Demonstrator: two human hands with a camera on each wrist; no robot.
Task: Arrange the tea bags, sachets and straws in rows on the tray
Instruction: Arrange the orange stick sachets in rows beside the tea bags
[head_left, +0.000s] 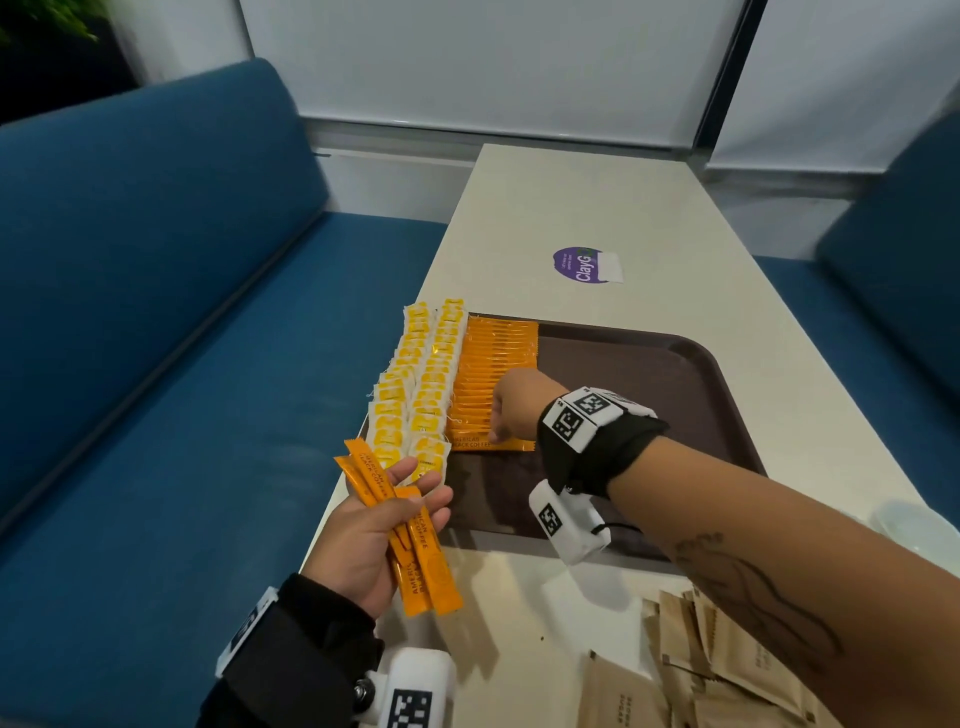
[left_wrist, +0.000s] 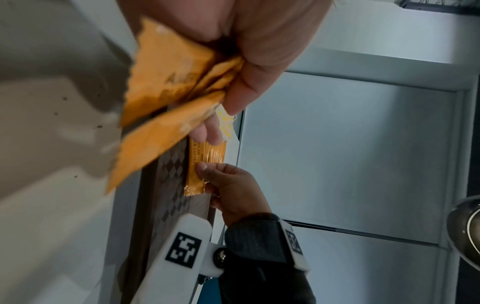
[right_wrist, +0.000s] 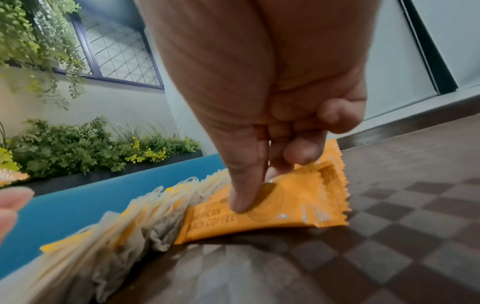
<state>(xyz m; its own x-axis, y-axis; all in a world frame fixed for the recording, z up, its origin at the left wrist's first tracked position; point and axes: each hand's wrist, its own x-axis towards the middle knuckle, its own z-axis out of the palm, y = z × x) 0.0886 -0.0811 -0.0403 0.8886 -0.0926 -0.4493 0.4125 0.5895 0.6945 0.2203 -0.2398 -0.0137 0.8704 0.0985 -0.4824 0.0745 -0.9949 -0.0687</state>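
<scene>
Head view: cream table (head_left: 597, 208) between blue benches (head_left: 156, 312).

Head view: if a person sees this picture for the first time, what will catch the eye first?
Bright rows come first: two rows of yellow tea bags and a row of orange coffee sachets at the left side of the brown tray. Next, the right hand pinches the nearest sachet of that row, and the left hand holds a bunch of spare orange sachets over the table edge. Brown sugar packets lie loose at the near right.
</scene>
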